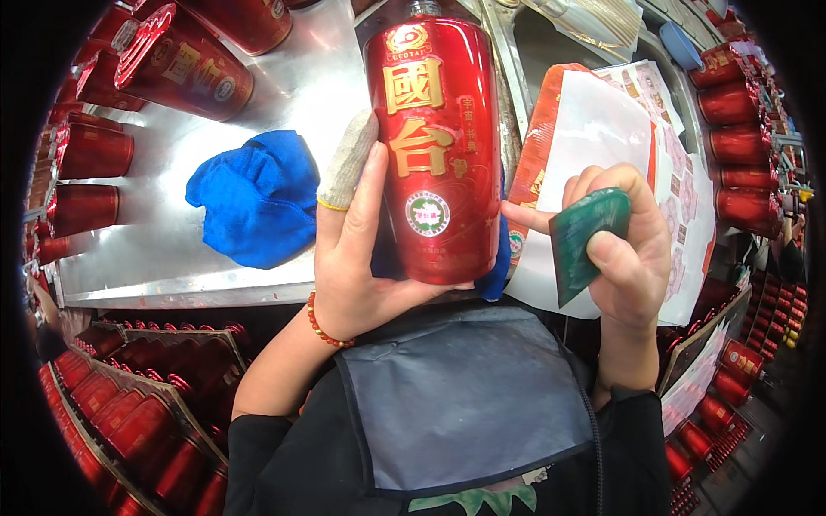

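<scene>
A large glossy red bottle (469, 185) with raised gold characters and a round white-green sticker lies before me, its neck pointing away. My left hand (353, 249) grips its left side and base; one finger wears a pale cloth finger cot (351, 159). In my right hand (632, 249) is a flat green scraper (583, 241), pinched between thumb and folded fingers. The stretched index finger of that hand reaches the bottle's lower right edge. Partly beneath the bottle shows some blue cloth, mostly hidden.
A crumpled blue cloth (258, 198) lies on the metal table (292, 90). Sheets of stickers and white backing paper (594, 129) are at the right. More red bottles (185, 69) stand at the far left; others (744, 142) line the right. Crates of red bottles (129, 404) sit below the table.
</scene>
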`<state>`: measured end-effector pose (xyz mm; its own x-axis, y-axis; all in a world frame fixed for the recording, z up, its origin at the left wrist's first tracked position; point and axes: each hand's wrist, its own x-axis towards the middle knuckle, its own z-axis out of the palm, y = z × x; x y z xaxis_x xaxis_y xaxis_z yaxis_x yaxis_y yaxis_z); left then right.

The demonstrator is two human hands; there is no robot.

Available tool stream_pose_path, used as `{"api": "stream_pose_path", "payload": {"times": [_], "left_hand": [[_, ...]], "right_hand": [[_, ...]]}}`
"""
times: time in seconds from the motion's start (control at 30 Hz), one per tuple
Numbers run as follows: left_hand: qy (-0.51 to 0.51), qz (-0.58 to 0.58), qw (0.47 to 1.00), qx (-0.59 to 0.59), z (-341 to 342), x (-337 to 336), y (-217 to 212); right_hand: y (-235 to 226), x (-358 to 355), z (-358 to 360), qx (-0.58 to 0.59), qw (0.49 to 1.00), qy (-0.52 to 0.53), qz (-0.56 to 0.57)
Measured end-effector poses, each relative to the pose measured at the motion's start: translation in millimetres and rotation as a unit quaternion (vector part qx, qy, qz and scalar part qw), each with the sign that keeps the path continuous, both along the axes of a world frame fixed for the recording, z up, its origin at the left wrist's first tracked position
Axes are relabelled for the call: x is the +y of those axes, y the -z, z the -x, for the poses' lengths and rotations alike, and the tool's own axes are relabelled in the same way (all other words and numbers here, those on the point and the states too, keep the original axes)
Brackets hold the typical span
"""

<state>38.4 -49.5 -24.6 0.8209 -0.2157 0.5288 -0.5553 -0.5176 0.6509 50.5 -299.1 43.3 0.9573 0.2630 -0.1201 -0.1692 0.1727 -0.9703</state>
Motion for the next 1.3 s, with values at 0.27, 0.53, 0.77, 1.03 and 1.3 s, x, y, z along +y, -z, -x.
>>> {"api": "stream_pose_path", "payload": {"times": [0.27,0.53,0.77,1.03,1.3], "left_hand": [[0.002,-0.006,1.000,0.017,1.7,2.9,4.9],[0.006,-0.012,0.998,0.064,7.2,6.3,6.1],[0.015,-0.003,0.998,0.066,7.6,6.5,7.3],[0.020,-0.001,0.998,0.054,4.8,6.0,6.5],[0.006,-0.011,0.999,0.039,3.1,5.1,4.0]], "right_hand": [[5.8,0.9,-1.4,0.014,0.999,0.012,-0.049],[2.9,4.2,0.1,0.001,0.998,-0.002,-0.062],[0.3,4.3,1.6,-0.014,0.999,-0.028,-0.039],[5.0,6.0,-1.6,-0.003,0.996,-0.019,-0.083],[19.1,-0.1,-5.0,0.084,0.996,0.024,0.022]]}}
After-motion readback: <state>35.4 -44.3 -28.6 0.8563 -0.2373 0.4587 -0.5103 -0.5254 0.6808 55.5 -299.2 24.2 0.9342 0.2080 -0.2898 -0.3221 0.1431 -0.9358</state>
